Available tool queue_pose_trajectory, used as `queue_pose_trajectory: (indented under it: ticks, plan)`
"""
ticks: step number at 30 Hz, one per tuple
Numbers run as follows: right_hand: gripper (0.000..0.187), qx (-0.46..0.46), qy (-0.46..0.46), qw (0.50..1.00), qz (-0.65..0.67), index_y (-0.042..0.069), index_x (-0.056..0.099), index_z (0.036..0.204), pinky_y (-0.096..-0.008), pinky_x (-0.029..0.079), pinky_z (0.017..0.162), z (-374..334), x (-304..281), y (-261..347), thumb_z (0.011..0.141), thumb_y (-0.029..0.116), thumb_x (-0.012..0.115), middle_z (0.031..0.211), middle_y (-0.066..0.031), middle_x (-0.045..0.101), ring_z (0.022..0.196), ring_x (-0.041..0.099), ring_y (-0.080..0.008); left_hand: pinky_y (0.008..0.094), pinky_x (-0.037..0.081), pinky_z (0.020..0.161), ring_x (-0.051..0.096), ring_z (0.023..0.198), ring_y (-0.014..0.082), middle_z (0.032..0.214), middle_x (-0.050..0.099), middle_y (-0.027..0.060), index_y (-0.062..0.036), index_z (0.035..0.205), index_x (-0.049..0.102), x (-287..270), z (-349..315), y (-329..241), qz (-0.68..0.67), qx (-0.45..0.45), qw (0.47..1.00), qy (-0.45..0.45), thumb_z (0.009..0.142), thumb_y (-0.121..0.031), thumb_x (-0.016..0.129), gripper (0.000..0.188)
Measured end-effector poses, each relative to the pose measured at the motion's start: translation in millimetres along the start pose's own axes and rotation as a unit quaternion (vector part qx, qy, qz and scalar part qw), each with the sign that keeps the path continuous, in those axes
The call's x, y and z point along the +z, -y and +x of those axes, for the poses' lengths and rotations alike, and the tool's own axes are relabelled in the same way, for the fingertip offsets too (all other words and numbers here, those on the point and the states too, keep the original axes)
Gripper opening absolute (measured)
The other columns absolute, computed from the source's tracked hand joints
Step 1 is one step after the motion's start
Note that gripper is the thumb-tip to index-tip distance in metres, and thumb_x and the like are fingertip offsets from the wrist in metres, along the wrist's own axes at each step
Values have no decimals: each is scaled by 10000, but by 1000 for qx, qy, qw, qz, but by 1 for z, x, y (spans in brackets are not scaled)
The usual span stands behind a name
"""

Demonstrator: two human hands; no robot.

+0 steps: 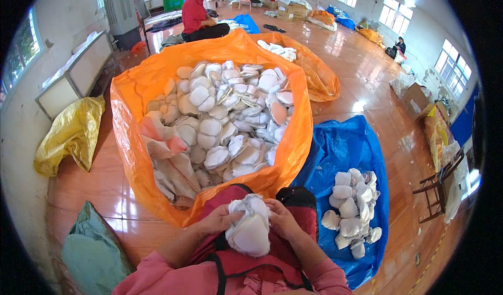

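Over my lap I hold a few stacked white padded cups (250, 235), which look like bra pads with fuzzy edges. My left hand (222, 219) grips their left side, thumb on top. Around their right edge the fingers of my right hand (282, 220) are closed. Just beyond my knees stands a large orange sack (131, 153) with its mouth spread wide. Heaped inside it are many similar white cups (215, 127), a few of them peach-coloured. To my right a blue sheet or sack (335, 143) carries a smaller pile of white cups (352, 208).
A green sack (94, 248) lies at near left, a yellow sack (70, 135) beyond it. Behind the big sack is another orange sack (314, 72). A person in red (195, 14) sits farther off. At right stand a wooden chair (440, 187) and cardboard boxes (416, 101).
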State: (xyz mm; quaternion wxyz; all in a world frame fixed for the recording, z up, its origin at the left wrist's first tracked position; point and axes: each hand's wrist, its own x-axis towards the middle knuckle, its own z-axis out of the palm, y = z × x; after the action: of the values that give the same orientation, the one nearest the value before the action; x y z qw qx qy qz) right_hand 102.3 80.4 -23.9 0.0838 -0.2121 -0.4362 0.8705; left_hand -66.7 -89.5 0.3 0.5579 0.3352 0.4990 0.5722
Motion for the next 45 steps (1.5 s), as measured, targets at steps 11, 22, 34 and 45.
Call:
queue_pose_trajectory:
  ticks: [11, 22, 34, 45]
  plan:
    - [700, 19, 161, 974, -157, 89, 448, 1331, -344, 402, 1006, -21, -5, -24, 718, 124, 784, 1256, -28, 549, 1145, 514, -162, 278, 450, 898, 537, 1007, 98, 1110, 592, 9, -58, 1233, 522, 8, -8, 16, -70, -94, 968, 221, 1013, -280, 427, 326]
    - [660, 128, 295, 941, -103, 73, 435, 1282, -271, 439, 873, -5, 3, -9, 762, 307, 768, 1094, 14, 528, 996, 529, -113, 294, 434, 942, 549, 1026, 119, 1152, 590, 27, -29, 1252, 520, -3, 9, 11, -29, -185, 939, 289, 953, -256, 519, 375]
    - [789, 194, 151, 964, -99, 13, 354, 1395, -295, 473, 897, -36, 17, -10, 728, 34, 774, 1205, -42, 556, 1056, 537, -158, 292, 510, 840, 617, 976, 130, 1127, 632, 74, -6, 1270, 516, 14, 1, -34, -159, -338, 913, 162, 996, -416, 415, 504]
    - [358, 131, 141, 933, -304, 44, 616, 1080, -287, 486, 812, -29, 38, -36, 743, 77, 731, 979, -23, 649, 886, 585, -124, 307, 462, 837, 568, 963, 148, 1055, 614, 46, -53, 1257, 529, -4, 24, -38, 246, -237, 834, 433, 918, -402, 597, 491]
